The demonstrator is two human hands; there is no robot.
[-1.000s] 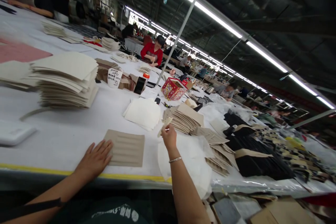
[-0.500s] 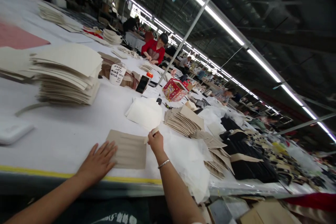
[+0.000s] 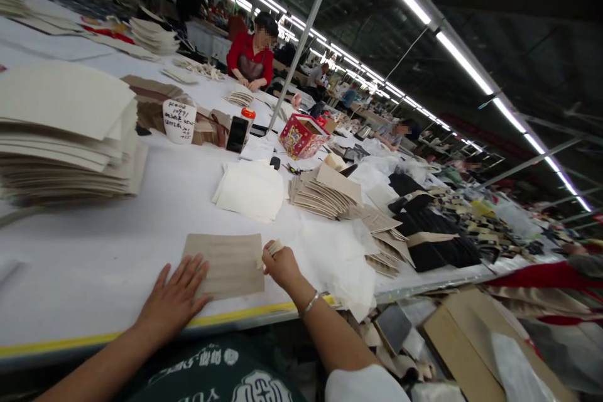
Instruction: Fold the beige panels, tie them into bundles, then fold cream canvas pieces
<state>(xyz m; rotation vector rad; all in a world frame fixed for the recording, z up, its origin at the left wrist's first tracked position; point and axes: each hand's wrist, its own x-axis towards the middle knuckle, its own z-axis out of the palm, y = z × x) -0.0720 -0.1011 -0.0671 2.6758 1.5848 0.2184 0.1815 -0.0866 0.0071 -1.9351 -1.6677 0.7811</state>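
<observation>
A beige rectangular panel (image 3: 228, 267) with faint raised stripes lies flat on the white table. Spread fingers of my left hand (image 3: 181, 292) rest on its left edge. My right hand (image 3: 282, 267) is closed in a pinch at the panel's right edge. A small cream-coloured strip (image 3: 276, 247) sticks out of that grip, partly hidden by the fingers; its exact kind cannot be made out. Just beyond the panel is a stack of white sheets (image 3: 250, 190). To the right of it, fanned beige panels (image 3: 323, 191) are piled up.
A tall stack of cream panels (image 3: 70, 138) stands at left. Further back are a phone (image 3: 236, 133), a red box (image 3: 303, 136) and a handwritten card (image 3: 179, 121). Thin white sheeting (image 3: 336, 251) and black pieces (image 3: 438, 242) lie at right. A person in red (image 3: 252, 56) works across the table.
My view has turned right and down. My right hand has moved slightly lower along the panel's right edge, still pinching the strip. My left hand stays on the panel.
</observation>
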